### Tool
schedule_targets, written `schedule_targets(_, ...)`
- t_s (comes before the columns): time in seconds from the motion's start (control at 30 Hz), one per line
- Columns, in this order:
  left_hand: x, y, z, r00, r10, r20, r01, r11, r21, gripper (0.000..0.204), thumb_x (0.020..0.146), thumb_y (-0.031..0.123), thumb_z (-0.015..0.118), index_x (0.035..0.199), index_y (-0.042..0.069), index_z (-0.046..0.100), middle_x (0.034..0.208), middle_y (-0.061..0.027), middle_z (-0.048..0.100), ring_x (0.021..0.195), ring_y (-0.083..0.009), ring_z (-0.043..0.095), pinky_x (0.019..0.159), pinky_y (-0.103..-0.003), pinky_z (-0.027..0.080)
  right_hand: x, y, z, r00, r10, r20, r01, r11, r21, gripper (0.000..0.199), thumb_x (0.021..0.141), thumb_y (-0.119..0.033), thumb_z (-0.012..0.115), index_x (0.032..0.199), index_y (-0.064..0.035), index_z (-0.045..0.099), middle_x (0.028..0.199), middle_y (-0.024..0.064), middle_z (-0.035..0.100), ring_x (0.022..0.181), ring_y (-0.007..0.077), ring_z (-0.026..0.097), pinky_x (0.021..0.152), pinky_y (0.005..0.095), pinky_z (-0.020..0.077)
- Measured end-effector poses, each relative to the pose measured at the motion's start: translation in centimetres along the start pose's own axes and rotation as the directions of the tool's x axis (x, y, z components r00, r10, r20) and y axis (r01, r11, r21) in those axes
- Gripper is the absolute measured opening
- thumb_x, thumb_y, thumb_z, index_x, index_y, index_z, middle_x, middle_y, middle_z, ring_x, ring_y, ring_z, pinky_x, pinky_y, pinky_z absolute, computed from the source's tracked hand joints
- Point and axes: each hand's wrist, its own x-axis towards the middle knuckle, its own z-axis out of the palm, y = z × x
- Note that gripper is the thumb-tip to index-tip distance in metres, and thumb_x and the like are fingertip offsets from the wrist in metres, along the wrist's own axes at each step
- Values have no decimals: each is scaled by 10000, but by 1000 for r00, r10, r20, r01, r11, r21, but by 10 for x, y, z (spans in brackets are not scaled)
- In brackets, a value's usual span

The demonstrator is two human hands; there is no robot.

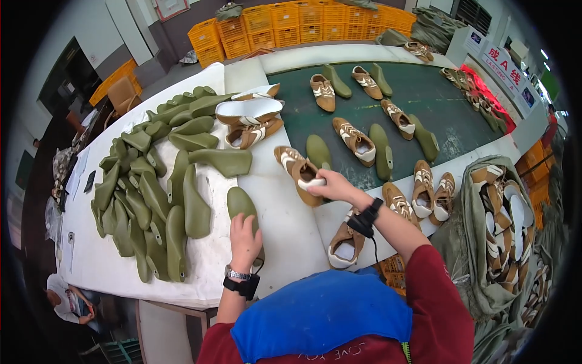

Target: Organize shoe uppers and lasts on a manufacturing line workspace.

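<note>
My right hand (334,186) pinches the heel of a brown and white sneaker (294,170), whose toe points away to the left. Beside that sneaker stands a green shoe last (317,150). Lower left, my left hand (245,238) has its fingers round the near end of another green shoe last (241,203) at the edge of the white tabletop. Just right of my body a brown sneaker (347,246) sits on the table edge, below my right forearm. Several sneakers paired with lasts, such as this sneaker (354,141) and last (381,151), stand on the green belt.
A large heap of green lasts (139,188) covers the left table, with stacked sneakers (250,115) by it. The green conveyor belt (303,121) runs off to the right. A sack of sneakers (500,224) stands at my right. Orange crates (291,24) line the back; a person (70,300) sits lower left.
</note>
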Motion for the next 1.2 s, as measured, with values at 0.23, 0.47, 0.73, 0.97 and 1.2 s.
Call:
schedule_targets(0.23, -25, -27, 25, 995, -62, -84, 62, 998, -4, 347, 715, 24, 639, 1042, -34, 539, 1225, -248, 412, 1159, -422, 372, 968, -473, 350, 69, 50, 34, 999, 42, 5, -40, 977, -210, 417, 742, -361, 646, 952, -4, 606, 934, 203, 638, 884, 340, 613, 781, 391, 476)
schedule_targets(0.47, -21, -19, 26, 993, -96, -68, 95, 995, -17, 281, 716, 8, 624, 985, -30, 552, 1220, -247, 419, 1155, -419, 378, 971, -471, 343, 54, 62, 40, 998, -57, -8, 51, 939, -339, 358, 769, -304, 644, 1013, -47, 591, 1000, 177, 590, 945, 341, 577, 797, 416, 469)
schedule_targets(0.73, -26, -24, 27, 992, -104, -73, 102, 994, -31, 265, 722, 4, 617, 978, -19, 554, 1226, -238, 421, 1152, -407, 385, 976, -463, 337, 54, 64, 33, 1000, -6, -15, 0, 918, -396, 344, 777, -322, 630, 1004, -66, 601, 1019, 145, 592, 969, 320, 580, 817, 408, 476)
schedule_targets(0.97, -25, -27, 27, 992, -92, -83, 87, 995, -53, 265, 725, 5, 616, 981, -19, 550, 1218, -244, 422, 1146, -411, 387, 971, -468, 334, 58, 59, 16, 979, 172, 105, -102, 870, -482, 342, 793, -325, 614, 980, -39, 634, 980, 172, 638, 937, 323, 606, 818, 401, 479)
schedule_targets(1.2, -21, -20, 26, 991, -112, -71, 108, 993, -46, 272, 722, 8, 619, 984, -17, 550, 1214, -249, 425, 1148, -427, 379, 971, -483, 335, 71, 71, 24, 1000, 27, -6, -27, 905, -425, 306, 789, -265, 619, 1001, -45, 625, 987, 196, 615, 917, 346, 605, 810, 413, 482)
